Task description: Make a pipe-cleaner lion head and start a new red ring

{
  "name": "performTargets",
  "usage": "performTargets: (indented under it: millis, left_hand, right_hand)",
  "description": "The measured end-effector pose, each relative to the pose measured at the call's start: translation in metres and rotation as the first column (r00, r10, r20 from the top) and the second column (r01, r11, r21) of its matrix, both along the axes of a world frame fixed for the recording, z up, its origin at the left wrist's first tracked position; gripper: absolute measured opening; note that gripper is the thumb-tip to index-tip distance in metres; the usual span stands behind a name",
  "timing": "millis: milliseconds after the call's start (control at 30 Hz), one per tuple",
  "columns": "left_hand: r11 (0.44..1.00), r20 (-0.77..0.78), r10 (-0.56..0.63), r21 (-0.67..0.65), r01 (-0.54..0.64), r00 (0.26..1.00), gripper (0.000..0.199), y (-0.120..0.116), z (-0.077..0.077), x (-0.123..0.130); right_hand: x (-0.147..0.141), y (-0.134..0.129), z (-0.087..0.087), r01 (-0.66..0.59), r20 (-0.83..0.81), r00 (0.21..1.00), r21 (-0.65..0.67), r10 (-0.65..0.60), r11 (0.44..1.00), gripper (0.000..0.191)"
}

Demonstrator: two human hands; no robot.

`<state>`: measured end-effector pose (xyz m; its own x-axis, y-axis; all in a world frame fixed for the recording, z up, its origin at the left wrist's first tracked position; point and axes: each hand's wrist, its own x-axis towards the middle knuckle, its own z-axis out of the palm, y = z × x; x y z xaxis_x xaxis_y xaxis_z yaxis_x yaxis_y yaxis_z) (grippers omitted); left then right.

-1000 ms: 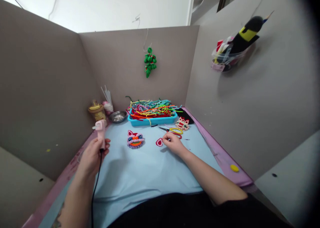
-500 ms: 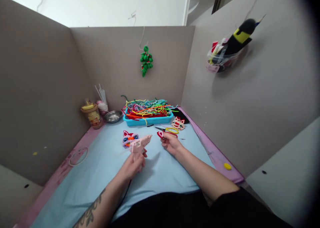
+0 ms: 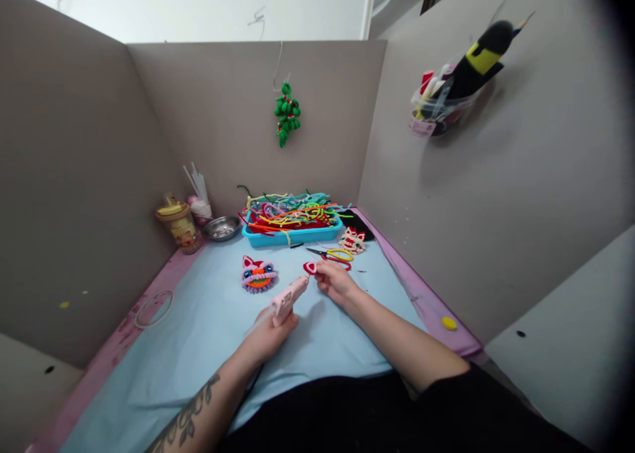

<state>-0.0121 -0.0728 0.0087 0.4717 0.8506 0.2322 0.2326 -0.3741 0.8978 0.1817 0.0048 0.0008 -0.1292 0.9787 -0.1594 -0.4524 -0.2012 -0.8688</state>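
Observation:
My left hand [image 3: 272, 334] is closed round the grip of a pale pink glue gun [image 3: 289, 299], whose nozzle points up and right. The nozzle tip is right at a small red and pink pipe-cleaner ear [image 3: 310, 268]; whether they touch I cannot tell. My right hand [image 3: 335, 282] pinches that ear by its right side. Left of the glue gun, a pipe-cleaner lion head [image 3: 258, 276] in lilac, orange and blue lies on the cloth, with one red and pink ear at its upper left. Scissors [image 3: 340, 255] with yellow and red handles lie just beyond my right hand.
A blue tray [image 3: 278, 238] heaped with pipe cleaners stands at the back, beside a metal bowl [image 3: 222, 228] and a lidded cup [image 3: 181, 227]. A cream and red lion head [image 3: 352, 240] lies at back right. A tape roll [image 3: 155, 309] is left; a yellow cap [image 3: 449, 323] right.
The glue gun has swung right and slightly down, its nozzle now meeting the ear's position. My right hand has shifted slightly left with the ear. The lion head is now fully uncovered.

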Motion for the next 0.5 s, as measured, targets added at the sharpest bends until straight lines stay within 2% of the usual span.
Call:
performTargets:
  millis: [200, 500]
  left_hand:
    - [0.997, 0.001, -0.065, 0.042, 0.065, 0.998, 0.056, 0.0038, -0.0040, 0.0006]
    - [0.997, -0.018, -0.042, 0.057, 0.043, 0.999, 0.055, 0.0055, -0.0072, -0.0010]
  right_hand:
    - [-0.0004, 0.0000, 0.0006, -0.020, 0.013, 1.000, 0.017, 0.020, 1.000, 0.023]
    - [-0.0018, -0.0023, 0.0048, -0.015, 0.037, 0.999, 0.011, 0.014, 1.000, 0.021]
